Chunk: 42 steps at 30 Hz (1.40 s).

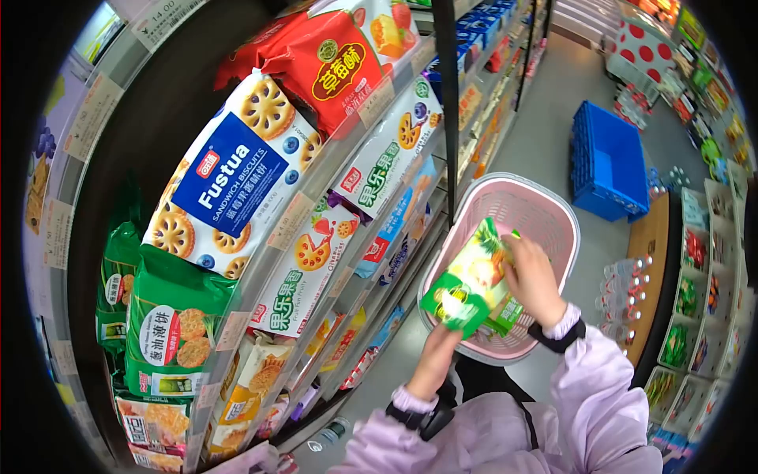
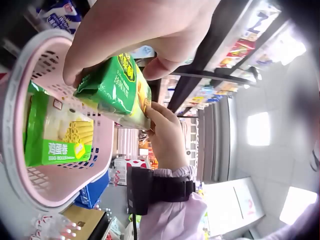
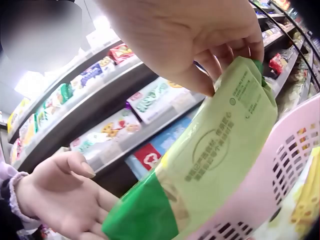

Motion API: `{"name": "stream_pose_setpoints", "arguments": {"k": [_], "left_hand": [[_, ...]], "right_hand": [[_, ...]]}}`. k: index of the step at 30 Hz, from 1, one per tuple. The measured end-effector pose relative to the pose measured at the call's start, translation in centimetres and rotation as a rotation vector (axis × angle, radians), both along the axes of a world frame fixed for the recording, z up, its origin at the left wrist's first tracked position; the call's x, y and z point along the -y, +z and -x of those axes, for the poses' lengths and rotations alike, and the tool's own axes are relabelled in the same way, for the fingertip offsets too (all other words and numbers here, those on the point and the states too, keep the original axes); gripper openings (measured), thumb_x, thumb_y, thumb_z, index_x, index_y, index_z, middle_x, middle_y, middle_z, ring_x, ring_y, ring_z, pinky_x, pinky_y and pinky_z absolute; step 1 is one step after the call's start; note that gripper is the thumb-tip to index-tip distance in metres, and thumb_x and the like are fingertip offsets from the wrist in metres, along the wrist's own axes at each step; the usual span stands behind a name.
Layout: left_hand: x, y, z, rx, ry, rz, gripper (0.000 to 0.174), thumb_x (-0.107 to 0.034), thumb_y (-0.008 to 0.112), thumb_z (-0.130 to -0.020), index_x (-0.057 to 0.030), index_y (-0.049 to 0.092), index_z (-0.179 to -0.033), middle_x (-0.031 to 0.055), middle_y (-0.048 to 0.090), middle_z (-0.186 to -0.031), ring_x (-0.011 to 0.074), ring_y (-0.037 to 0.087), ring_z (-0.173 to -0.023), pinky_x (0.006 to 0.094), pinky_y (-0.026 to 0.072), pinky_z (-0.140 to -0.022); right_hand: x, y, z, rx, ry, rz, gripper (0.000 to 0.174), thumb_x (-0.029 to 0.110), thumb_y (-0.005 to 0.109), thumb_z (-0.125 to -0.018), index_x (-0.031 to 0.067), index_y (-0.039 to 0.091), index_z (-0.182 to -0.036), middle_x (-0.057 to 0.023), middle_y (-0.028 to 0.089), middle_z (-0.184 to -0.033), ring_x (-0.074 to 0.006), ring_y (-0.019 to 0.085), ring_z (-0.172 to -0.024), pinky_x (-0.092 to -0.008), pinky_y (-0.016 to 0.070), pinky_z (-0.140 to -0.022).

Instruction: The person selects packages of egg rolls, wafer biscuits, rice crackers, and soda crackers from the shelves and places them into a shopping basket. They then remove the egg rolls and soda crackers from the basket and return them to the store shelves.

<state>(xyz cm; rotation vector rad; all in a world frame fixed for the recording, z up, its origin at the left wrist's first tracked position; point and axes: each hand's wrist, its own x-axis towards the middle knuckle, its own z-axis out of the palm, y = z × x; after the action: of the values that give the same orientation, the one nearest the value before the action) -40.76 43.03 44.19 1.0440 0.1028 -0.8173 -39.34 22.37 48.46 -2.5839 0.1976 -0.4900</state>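
Note:
A green and yellow snack bag (image 1: 467, 278) with a pineapple picture is held tilted over the pink shopping basket (image 1: 553, 217). My right hand (image 1: 534, 278) pinches its upper end, fingers behind it in the right wrist view. At the lower green end is my left hand (image 1: 434, 362). Its fingers look loosely extended against that end in the right wrist view, palm up and thumb free (image 3: 65, 197). Inside the basket lies a green packet of egg rolls (image 2: 65, 137), partly covered by the bag in the head view.
Shelves of packaged biscuits (image 1: 229, 174) rise along the left. Beyond the basket a blue crate (image 1: 604, 162) stands on the floor, with bottles (image 1: 624, 296) nearer at the right. Past those runs a display of small packets (image 1: 691, 296).

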Motion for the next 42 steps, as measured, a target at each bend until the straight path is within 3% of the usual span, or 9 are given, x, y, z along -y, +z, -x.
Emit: {"name": "stream_pose_setpoints", "arguments": {"k": [3, 10, 18, 22, 26, 27, 32, 37, 42], "left_hand": [[3.8, -5.7, -2.5, -0.322, 0.069, 0.098, 0.019, -0.012, 0.051, -0.083, -0.0013, 0.053, -0.099, 0.0061, 0.058, -0.096, 0.0146, 0.054, -0.09, 0.0317, 0.0412, -0.086], [7.9, -9.8, -6.6, -0.369, 0.189, -0.081, 0.016, -0.015, 0.051, -0.082, -0.0041, 0.053, -0.093, 0.006, 0.058, -0.089, 0.016, 0.055, -0.077, 0.0271, 0.0465, -0.065], [8.1, -13.0, -7.7, -0.464, 0.237, -0.342, 0.019, -0.016, 0.051, -0.08, -0.0057, 0.052, -0.096, 0.0055, 0.057, -0.086, 0.0187, 0.055, -0.075, 0.0316, 0.045, -0.07], [7.8, -13.6, -7.4, -0.456, 0.229, -0.334, 0.019, -0.017, 0.05, -0.08, -0.0059, 0.052, -0.096, 0.006, 0.057, -0.088, 0.0191, 0.056, -0.074, 0.0303, 0.045, -0.071], [6.9, -11.5, -6.0, -0.109, 0.227, -0.394, 0.039, -0.016, 0.048, -0.078, 0.0058, 0.045, -0.11, 0.0059, 0.056, -0.079, 0.0122, 0.051, -0.061, 0.0214, 0.0414, -0.053], [6.2, -10.2, -4.8, 0.011, 0.192, -0.59, 0.044, -0.013, 0.049, -0.079, 0.0054, 0.04, -0.118, 0.0092, 0.057, -0.09, 0.0136, 0.054, -0.074, 0.0231, 0.0444, -0.063], [2.0, -4.8, 2.7, 0.243, 0.107, -0.444, 0.046, -0.01, 0.048, -0.085, -0.001, 0.034, -0.127, 0.0107, 0.048, -0.118, 0.0157, 0.05, -0.101, 0.0274, 0.0391, -0.088], [-2.2, 0.5, 10.9, 0.249, -0.076, -0.411, 0.04, -0.009, 0.046, -0.086, 0.0004, 0.037, -0.124, 0.011, 0.051, -0.114, 0.0154, 0.049, -0.103, 0.0275, 0.0385, -0.089], [-4.6, 3.2, 20.6, 0.307, 0.023, -0.377, 0.036, -0.01, 0.046, -0.088, 0.0006, 0.039, -0.122, 0.0111, 0.052, -0.112, 0.0154, 0.05, -0.102, 0.0276, 0.0397, -0.088]], "right_hand": [[4.6, -4.1, -4.4, -0.096, 0.071, 0.019, 0.026, 0.006, 0.055, -0.069, 0.0, 0.054, -0.095, -0.0176, 0.053, -0.083, -0.0339, 0.052, -0.083, -0.0414, 0.0419, -0.073], [8.0, -12.3, -10.9, -0.479, 0.144, 0.197, 0.017, 0.014, 0.055, -0.07, 0.0053, 0.062, -0.082, -0.0152, 0.061, -0.078, -0.0316, 0.059, -0.075, -0.0422, 0.0461, -0.067], [8.6, -19.8, -12.7, -0.714, 0.157, 0.01, 0.017, 0.02, 0.055, -0.072, 0.0076, 0.064, -0.081, -0.0143, 0.063, -0.085, -0.0288, 0.061, -0.079, -0.0408, 0.0479, -0.072], [8.6, -18.0, -12.3, -0.722, 0.21, -0.003, 0.022, 0.019, 0.057, -0.071, 0.0076, 0.063, -0.088, -0.0151, 0.06, -0.095, -0.0309, 0.058, -0.09, -0.0415, 0.0453, -0.078], [7.8, -13.4, -8.6, -0.416, 0.26, -0.052, 0.028, 0.017, 0.058, -0.07, 0.005, 0.059, -0.095, -0.0175, 0.054, -0.106, -0.0347, 0.051, -0.099, -0.0405, 0.0409, -0.085], [7.5, -12.1, -7.3, -0.314, 0.292, -0.114, 0.03, 0.016, 0.058, -0.07, 0.0042, 0.058, -0.097, -0.018, 0.053, -0.108, -0.0357, 0.049, -0.101, -0.0404, 0.0397, -0.087], [5.7, -5.4, 2.4, -0.351, 0.523, -0.365, 0.033, 0.016, 0.058, -0.072, 0.001, 0.055, -0.101, -0.0203, 0.053, -0.105, -0.0359, 0.05, -0.098, -0.0399, 0.0397, -0.086], [2.9, -2.1, 11.1, -0.42, 0.754, -0.367, 0.03, 0.018, 0.057, -0.076, 0.0011, 0.055, -0.1, -0.0155, 0.057, -0.098, -0.0311, 0.054, -0.092, -0.0372, 0.044, -0.079], [-0.9, 0.7, 17.9, -0.441, 0.94, -0.297, 0.03, 0.018, 0.056, -0.079, 0.0013, 0.054, -0.103, -0.015, 0.057, -0.101, -0.0309, 0.054, -0.094, -0.0365, 0.0429, -0.082]]}}
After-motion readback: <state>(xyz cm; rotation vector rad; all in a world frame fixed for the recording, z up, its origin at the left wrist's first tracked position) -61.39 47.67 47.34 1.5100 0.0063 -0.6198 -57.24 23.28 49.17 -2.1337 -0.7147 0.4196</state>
